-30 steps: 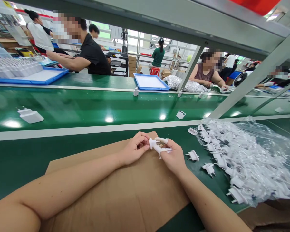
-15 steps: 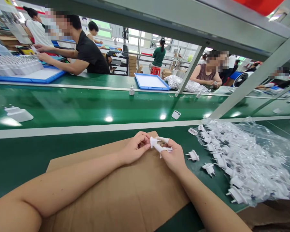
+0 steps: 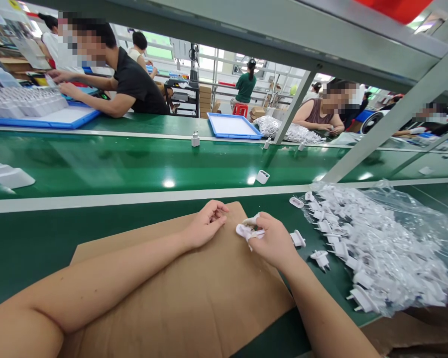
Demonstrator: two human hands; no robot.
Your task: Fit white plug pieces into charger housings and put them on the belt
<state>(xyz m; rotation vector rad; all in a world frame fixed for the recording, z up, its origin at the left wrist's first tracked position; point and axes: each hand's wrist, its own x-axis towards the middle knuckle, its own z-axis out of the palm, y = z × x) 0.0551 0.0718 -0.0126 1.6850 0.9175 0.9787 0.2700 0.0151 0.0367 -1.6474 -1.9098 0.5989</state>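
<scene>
Head view: the right hand (image 3: 278, 243) pinches a white plug piece (image 3: 242, 229) between covered fingertips over the cardboard (image 3: 179, 293). Beside it, the left hand (image 3: 204, 227) is apart, fingers loosely open, part curled, nothing visible in them. One piece seems in hand; the next move likely calls for a steady pinch, clear of the prongs.
</scene>
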